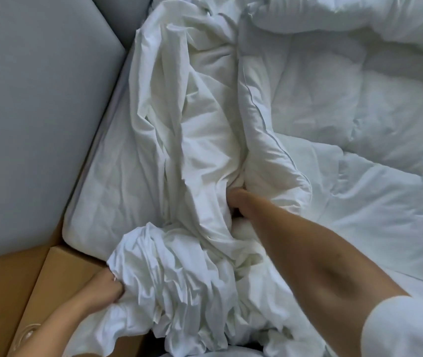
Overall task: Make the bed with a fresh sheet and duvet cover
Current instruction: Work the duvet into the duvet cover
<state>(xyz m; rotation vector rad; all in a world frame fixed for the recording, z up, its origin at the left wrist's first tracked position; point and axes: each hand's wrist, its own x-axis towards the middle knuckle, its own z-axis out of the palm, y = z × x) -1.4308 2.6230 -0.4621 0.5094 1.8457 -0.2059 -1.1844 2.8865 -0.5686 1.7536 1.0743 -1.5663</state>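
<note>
Head view. Duvet cover (195,140), thin white cotton, lies in a crumpled rope down the left side of the bed, over the sheeted mattress (107,202). Quilted duvet (334,104) spreads to the right, puffy, its piped edge folded against the cover.

Left hand (103,287) at the near corner of the bed, fingers curled tight into a bunched wad of cover. Right hand (238,202) pushed into the fold where cover meets duvet; its fingers are buried in cloth, so cannot tell whether they pinch anything.

Handling, as judged: cover is light, limp, wrinkles at a touch, slides easily and gives no shape to push against. Duvet is soft but bulky, will sag and drag. Best hold looks like a corner or seam, gathered cloth in a full fist, not a fingertip pinch on a flat span.

Grey padded headboard (37,99) at left; brown bed frame (58,274) below the corner.
</note>
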